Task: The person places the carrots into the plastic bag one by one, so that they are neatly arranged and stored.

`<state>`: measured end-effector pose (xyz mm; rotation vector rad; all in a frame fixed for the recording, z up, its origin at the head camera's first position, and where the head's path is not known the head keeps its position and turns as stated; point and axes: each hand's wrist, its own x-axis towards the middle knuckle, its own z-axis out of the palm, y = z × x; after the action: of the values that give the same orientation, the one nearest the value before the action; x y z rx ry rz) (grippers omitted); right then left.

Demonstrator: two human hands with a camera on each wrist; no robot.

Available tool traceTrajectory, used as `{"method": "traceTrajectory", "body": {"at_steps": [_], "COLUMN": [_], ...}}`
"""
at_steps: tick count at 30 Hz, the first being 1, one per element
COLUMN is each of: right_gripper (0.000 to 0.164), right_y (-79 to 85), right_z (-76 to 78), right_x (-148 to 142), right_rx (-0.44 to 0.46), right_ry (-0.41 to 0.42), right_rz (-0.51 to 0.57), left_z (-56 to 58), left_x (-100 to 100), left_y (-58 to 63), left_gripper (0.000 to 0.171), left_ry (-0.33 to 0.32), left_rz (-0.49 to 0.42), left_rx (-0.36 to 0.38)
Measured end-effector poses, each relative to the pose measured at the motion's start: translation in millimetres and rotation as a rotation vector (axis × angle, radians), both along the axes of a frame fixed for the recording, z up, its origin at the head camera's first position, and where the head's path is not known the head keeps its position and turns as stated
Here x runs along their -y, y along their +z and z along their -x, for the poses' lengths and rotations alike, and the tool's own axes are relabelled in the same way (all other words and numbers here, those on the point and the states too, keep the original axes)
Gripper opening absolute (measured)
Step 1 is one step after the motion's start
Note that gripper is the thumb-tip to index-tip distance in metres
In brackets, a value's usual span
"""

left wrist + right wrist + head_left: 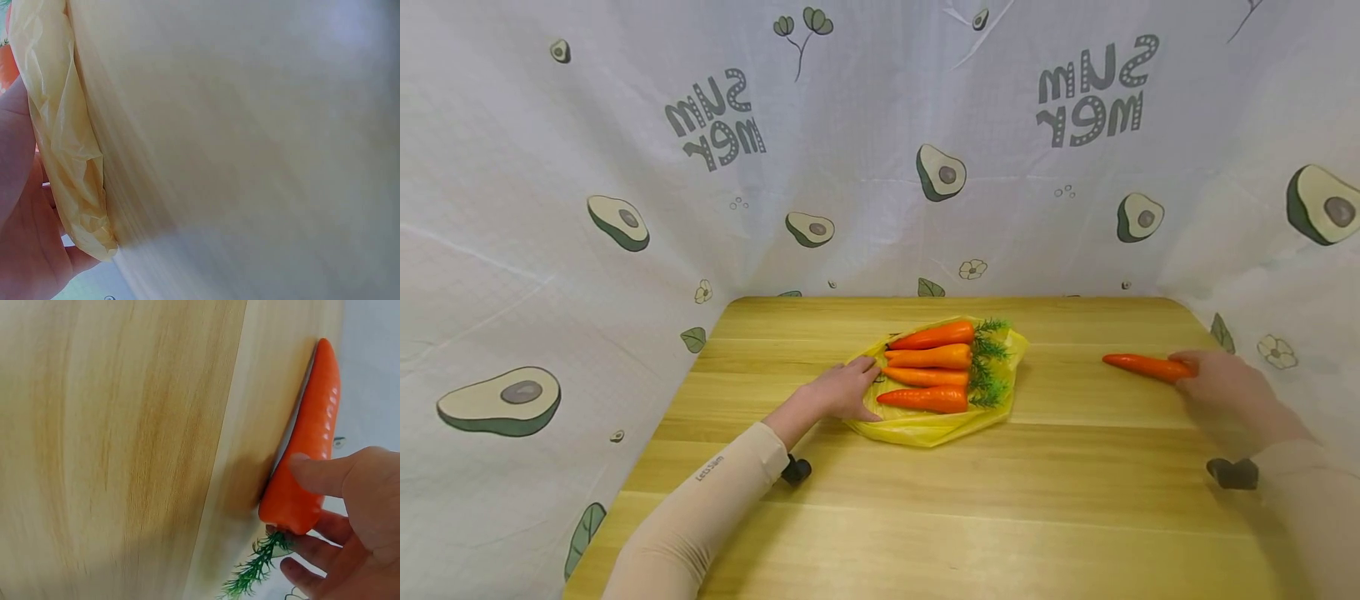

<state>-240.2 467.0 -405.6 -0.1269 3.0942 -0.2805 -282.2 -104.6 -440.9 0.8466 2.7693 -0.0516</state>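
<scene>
In the head view, several orange carrots point(928, 357) with green leafy tops lie side by side on an opened yellow plastic bag point(917, 432). My left hand point(852, 388) rests at the bag's left edge, thumb and fingers spread apart near the carrot tips. The left wrist view shows the bag's crumpled rim point(69, 144) against this hand point(31, 237). Far to the right, my right hand point(1221, 383) holds another carrot point(1142, 365) by its thick end, tip pointing left. Close up, the thumb lies across this carrot point(309, 437), fingers at its other side, green leaves hanging below.
The wooden table point(925, 517) carries the bag around its middle. A white cloth point(865, 150) printed with avocados and leaves hangs along the back and both sides. A black wrist mount point(796, 471) sits beneath the left forearm, another point(1232, 473) at the right wrist.
</scene>
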Motion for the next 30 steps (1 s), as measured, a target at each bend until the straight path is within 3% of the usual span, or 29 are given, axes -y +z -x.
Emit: {"method": "traceTrajectory", "body": {"at_steps": [2,5,16,30], "right_gripper": [0.058,0.056,0.046,0.052], "right_y": [-13.2,-19.2,1.9,20.6], "right_z": [15.3,21.0,12.5,14.2], "right_x": [-28,-33,-4,22], "right_rx": [0.083,0.067,0.039,0.002], "right_ry": [0.034,0.031,0.005,-0.004], "right_rz": [0.015,0.010,0.010,0.029], "left_z": [0.0,0.1,0.6,0.6], "left_x": [0,-1,0,-1], "left_y": [-0.1,0.0,-0.9,-1.9], "left_gripper": [0.097,0.097,0.097,0.097], "left_ry": [-0.002,-0.005,0.001,0.000], "left_rz": [0.003,0.005,0.003,0.009], "left_rx": [-0.001,-0.002,0.004,-0.006]}}
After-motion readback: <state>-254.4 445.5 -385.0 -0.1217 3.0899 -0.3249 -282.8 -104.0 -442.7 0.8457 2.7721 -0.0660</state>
